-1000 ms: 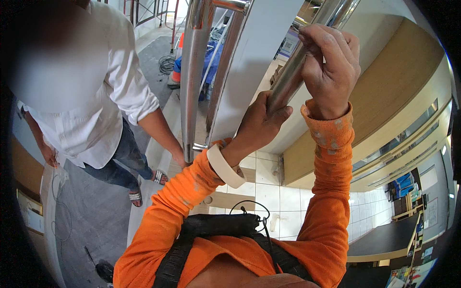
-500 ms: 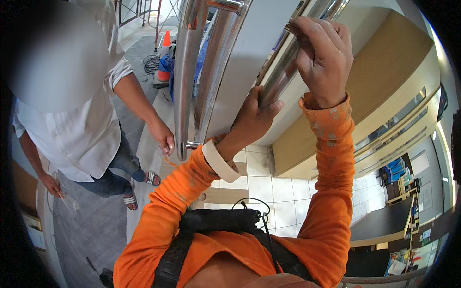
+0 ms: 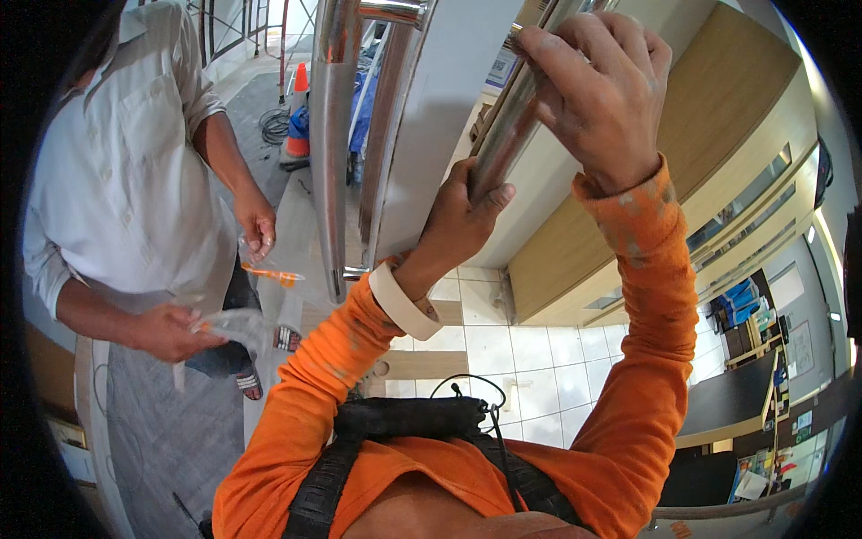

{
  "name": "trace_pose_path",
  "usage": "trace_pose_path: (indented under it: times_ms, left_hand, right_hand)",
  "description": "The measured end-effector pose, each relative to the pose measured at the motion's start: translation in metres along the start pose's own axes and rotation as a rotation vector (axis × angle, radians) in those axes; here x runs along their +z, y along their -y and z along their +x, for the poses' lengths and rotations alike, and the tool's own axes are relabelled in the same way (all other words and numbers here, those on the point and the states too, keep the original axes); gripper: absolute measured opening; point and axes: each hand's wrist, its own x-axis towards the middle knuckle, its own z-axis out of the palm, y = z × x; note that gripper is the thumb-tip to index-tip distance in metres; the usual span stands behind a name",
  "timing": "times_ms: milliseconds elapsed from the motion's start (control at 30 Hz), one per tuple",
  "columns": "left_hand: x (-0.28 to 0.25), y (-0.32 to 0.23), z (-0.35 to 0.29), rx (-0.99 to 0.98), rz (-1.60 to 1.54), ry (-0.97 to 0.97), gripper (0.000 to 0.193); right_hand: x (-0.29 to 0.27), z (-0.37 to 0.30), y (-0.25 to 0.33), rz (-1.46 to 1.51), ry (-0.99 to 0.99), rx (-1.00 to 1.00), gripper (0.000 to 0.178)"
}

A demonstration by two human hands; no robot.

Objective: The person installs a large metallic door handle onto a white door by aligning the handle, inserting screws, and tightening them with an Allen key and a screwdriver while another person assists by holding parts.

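Observation:
A shiny metal pull handle (image 3: pixel 505 144) runs slantwise along the edge of a pale door panel (image 3: pixel 449 117). My left hand (image 3: pixel 460 220) is wrapped round the lower end of its tube. Higher up, my right hand (image 3: pixel 611 94) bends its fingers in a pinch against the tube, close to a bracket. What sits between those fingertips is hidden. Round my left wrist hangs a cream tape roll (image 3: pixel 401 303). Left of the panel is a second metal handle (image 3: pixel 334 171), which neither hand touches.
A co-worker in a white shirt (image 3: pixel 135 171) stands at the left, holding clear plastic packaging (image 3: pixel 235 325) and an orange-marked piece (image 3: pixel 274 274). Behind are a traffic cone (image 3: pixel 300 81) and coiled cable (image 3: pixel 274 126). Wooden cabinets (image 3: pixel 575 260) and a dark desk (image 3: pixel 732 395) occupy the right.
My right hand has shifted slightly, its fingers more spread over the tube. My left hand keeps its grip. The co-worker has come closer and raised both hands with the plastic packaging.

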Motion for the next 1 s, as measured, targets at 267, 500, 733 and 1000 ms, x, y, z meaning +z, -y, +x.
trace_pose_path:
  times_ms: [267,500,733,1000]
  left_hand:
    - [0.032,0.004,-0.021,0.060,-0.038,-0.023,0.040]
    - [0.036,-0.005,-0.026,-0.012,0.005,-0.007,0.043]
    - [0.029,-0.008,-0.026,-0.021,0.002,0.020,0.047]
    - [0.030,0.009,-0.019,0.085,-0.034,-0.035,0.049]
  right_hand:
    - [-0.010,-0.023,0.016,0.746,0.161,0.867,0.022]
    - [-0.023,-0.028,0.019,1.424,0.098,1.200,0.026]
    - [-0.015,-0.024,0.026,1.204,0.042,1.092,0.023]
    - [-0.001,-0.038,0.031,0.713,-0.065,0.558,0.022]
